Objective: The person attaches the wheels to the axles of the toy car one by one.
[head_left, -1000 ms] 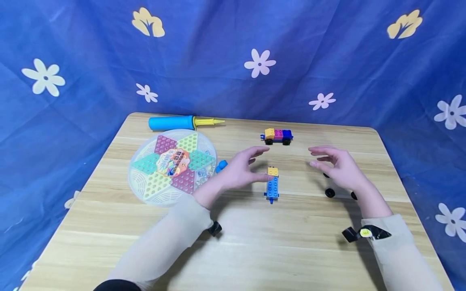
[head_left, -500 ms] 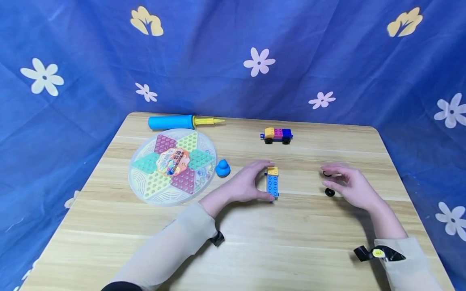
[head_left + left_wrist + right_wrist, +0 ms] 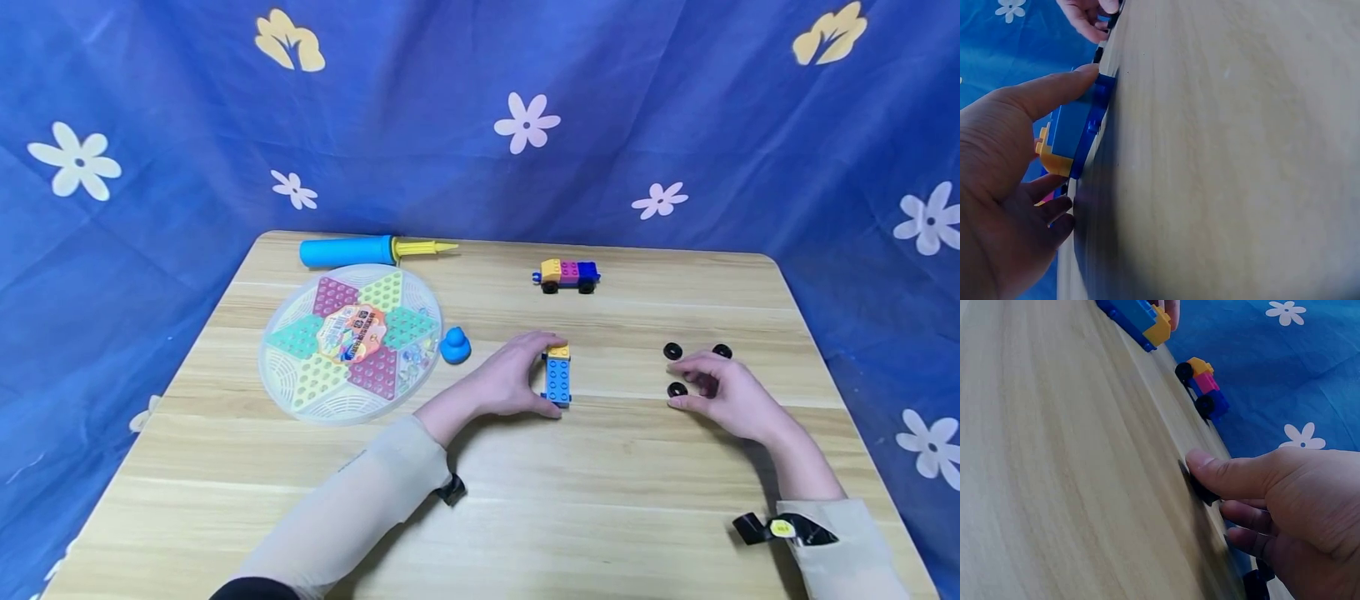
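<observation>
My left hand (image 3: 506,379) grips a wheelless toy car body (image 3: 557,381) lengthwise, thumb at the near end and fingers at the far end. A long light-blue brick and a yellow brick top its dark-blue base, which sits low over the wood in the left wrist view (image 3: 1075,128). Over on the right, my right hand (image 3: 727,396) pinches a small black wheel (image 3: 677,389) between thumb and fingertips, down at the tabletop. Another wheel (image 3: 672,351) lies just beyond the fingertips, and one more wheel (image 3: 722,351) lies behind the knuckles.
A wheeled toy car (image 3: 567,275) in yellow, pink and dark blue stands at the back of the table (image 3: 525,517). On the left are a round Chinese checkers board (image 3: 281,387), a blue rubber duck (image 3: 455,346) and a blue hand pump (image 3: 345,252) with a yellow nozzle.
My left hand has come down around the car body, uncovering the duck. My right hand has moved right and toward me, down to the wheels, its fingers closing around one.
</observation>
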`<action>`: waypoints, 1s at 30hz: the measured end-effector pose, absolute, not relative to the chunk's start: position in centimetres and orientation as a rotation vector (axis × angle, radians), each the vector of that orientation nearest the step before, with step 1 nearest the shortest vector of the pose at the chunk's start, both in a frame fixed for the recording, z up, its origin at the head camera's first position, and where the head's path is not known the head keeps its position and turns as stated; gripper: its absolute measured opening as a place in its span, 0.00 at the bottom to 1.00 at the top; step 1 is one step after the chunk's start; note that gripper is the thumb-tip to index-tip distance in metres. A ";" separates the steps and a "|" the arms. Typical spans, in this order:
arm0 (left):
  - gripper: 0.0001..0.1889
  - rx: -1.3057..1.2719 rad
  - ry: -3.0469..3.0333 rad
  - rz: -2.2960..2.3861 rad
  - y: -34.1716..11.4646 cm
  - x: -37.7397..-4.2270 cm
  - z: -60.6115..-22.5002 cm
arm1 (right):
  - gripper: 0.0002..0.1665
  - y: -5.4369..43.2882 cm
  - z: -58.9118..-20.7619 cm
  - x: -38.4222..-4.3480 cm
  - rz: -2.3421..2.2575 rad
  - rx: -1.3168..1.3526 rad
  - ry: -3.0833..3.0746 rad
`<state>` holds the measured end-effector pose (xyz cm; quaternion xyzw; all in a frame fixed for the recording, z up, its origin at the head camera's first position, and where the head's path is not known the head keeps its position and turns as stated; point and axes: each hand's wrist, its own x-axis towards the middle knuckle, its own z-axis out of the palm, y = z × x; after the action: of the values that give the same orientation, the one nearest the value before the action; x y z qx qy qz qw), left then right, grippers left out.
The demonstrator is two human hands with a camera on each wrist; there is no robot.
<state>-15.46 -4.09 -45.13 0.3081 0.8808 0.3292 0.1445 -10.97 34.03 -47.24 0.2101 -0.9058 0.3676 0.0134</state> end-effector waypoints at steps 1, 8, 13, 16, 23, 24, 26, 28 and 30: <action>0.56 0.886 2.539 0.940 -4.1 -15.5 -45.2 | 0.25 34.0 -47.3 -11.0 1.142 0.661 -2.824; 0.55 0.903 2.564 0.936 -4.1 -15.6 -45.4 | 0.18 34.0 -47.3 -10.9 1.115 0.707 -2.845; 0.53 0.916 2.572 1.023 -4.3 -15.7 -45.5 | 0.15 33.7 -47.1 -10.9 1.113 0.717 -2.854; 0.52 0.926 2.553 1.114 -4.4 -15.7 -45.3 | 0.15 33.5 -46.7 -10.8 1.116 0.711 -2.839; 0.54 0.881 2.289 1.527 -4.1 -15.5 -44.9 | 0.17 32.5 -45.4 -10.9 1.128 0.726 -2.808; 0.55 0.883 2.258 1.577 -4.1 -15.4 -44.9 | 0.18 32.2 -45.1 -10.9 1.127 0.741 -2.799; 0.56 0.899 2.222 1.657 -4.0 -15.4 -44.7 | 0.18 31.7 -44.6 -11.0 1.124 0.780 -2.778; 0.56 0.924 2.213 1.715 -4.0 -15.3 -44.4 | 0.19 31.0 -44.2 -11.0 1.132 0.819 -2.751; 0.56 0.942 2.193 1.775 -4.0 -15.3 -44.2 | 0.19 30.4 -43.6 -11.0 1.154 0.853 -2.717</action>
<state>-15.32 -3.99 -44.18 0.3155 0.7348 0.5947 0.0836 -11.00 30.44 -43.65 0.2775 -0.8837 0.3754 0.0342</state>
